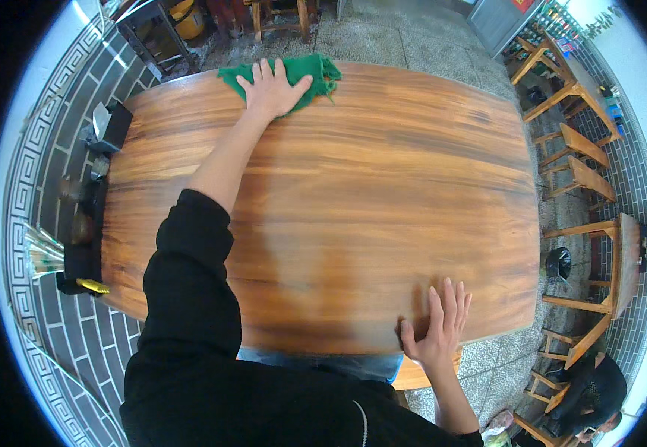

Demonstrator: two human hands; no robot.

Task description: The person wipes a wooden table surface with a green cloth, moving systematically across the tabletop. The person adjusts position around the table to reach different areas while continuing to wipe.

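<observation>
My left hand [272, 92] lies spread on a green cloth [309, 70] at the far edge of a wooden table [368, 195]. The palm presses the cloth flat, its fingers pointing to the far side, and the frayed end of the cloth sticks out to the right. Near the table's close right edge is my right hand [441, 329], with fingers apart and nothing in it. It hovers over or rests lightly on the wood; which of these cannot be told.
Against the tiled wall at left stand a black napkin box [115, 125], a black condiment rack [86, 246] and a bundle of chopsticks [44, 254]. Wooden chairs [586, 146], another table [628, 268] and a black bin [558, 264] are at right. A person [594, 391] sits at lower right.
</observation>
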